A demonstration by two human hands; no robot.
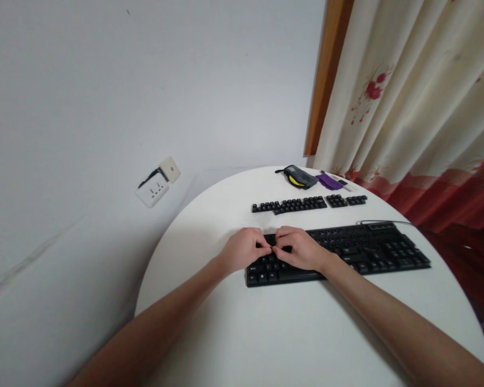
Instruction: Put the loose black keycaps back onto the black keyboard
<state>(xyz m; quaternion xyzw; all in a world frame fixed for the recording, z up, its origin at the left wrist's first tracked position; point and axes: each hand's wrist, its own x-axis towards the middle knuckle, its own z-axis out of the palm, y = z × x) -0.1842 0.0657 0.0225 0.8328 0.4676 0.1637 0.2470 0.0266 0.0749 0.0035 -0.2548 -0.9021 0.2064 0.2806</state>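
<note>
A black keyboard (371, 260) lies on the white table, and both hands are over its left end. My left hand (245, 248) is closed, its thumb and forefinger pinched together just above the keys. My right hand (302, 249) is also closed in a pinch, with its fingertips meeting those of the left. Whatever is between the fingertips is too small and covered to make out. Keys still sit in the keyboard's lower left corner, while parts of its upper rows look bare. Behind the keyboard, loose black keycaps (302, 205) stand lined up in rows.
A dark grey pouch with yellow (302, 176) and a purple cloth-like item (329, 181) lie at the back of the round white table (226, 333). A thin cable (381, 221) runs off the right side. The wall with a socket (152, 189) borders the left; a curtain hangs right.
</note>
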